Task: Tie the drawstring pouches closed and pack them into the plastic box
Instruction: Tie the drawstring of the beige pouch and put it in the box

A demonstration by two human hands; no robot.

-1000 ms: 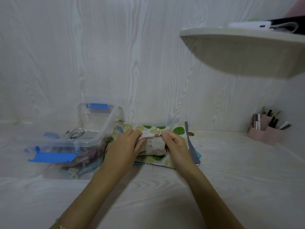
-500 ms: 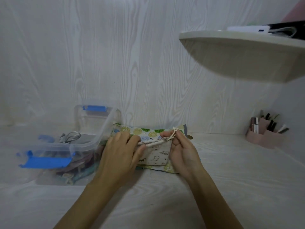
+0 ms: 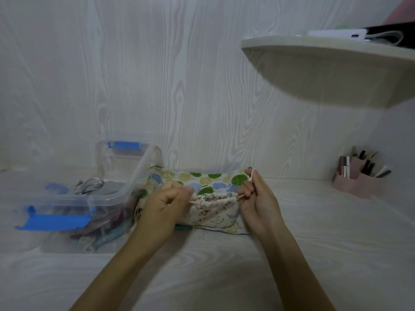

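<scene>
- Head cam, only view: person's two bare forearms reach fwd over a pale wood-grain desk (image 3: 314, 254), w/ a wall of the same grain behind.
- Left hand (image 3: 165, 206): curled into a loose fist, fingers pressed together, at the left end of a small cream pouch (image 3: 213, 209). Cord end looks pinched inside the fist, but the cord itself is hidden there, so can't tell for sure.
- Right hand (image 3: 258, 198): thumb & fingertips pinching the cream drawstring (image 3: 252, 176) at the pouch's right end; a loop of cord sticks up above the fingers, other fingers loosely curled.
- Cream pouch: small animal print, mouth gathered into ruffles along its top edge, stretched between the two hands. Lies on top of a flat cloth w/ green, blue & yellow tree shapes (image 3: 202, 179), at desk centre.
- Tree-print cloth: flat, rests on more stacked fabric; a teal edge peeks out under it near the left wrist.
- Plastic box (image 3: 125, 194): clear, just left of the cloth stack, touching or nearly touching it. Blue latches at near & far ends. Inside: jumble of fabric pieces in grey, purple & teal, plus pale cords; exact items too blurry to tell.
- Pink organiser (image 3: 354, 182): far right on desk, well apart from the hands, holds upright sticks/tubes, prob. cosmetics or pens.
- Shelf (image 3: 325, 68): rounded, juts from the right, upper part of view; a white object & a dark one w/ a pale cable on top.
</scene>
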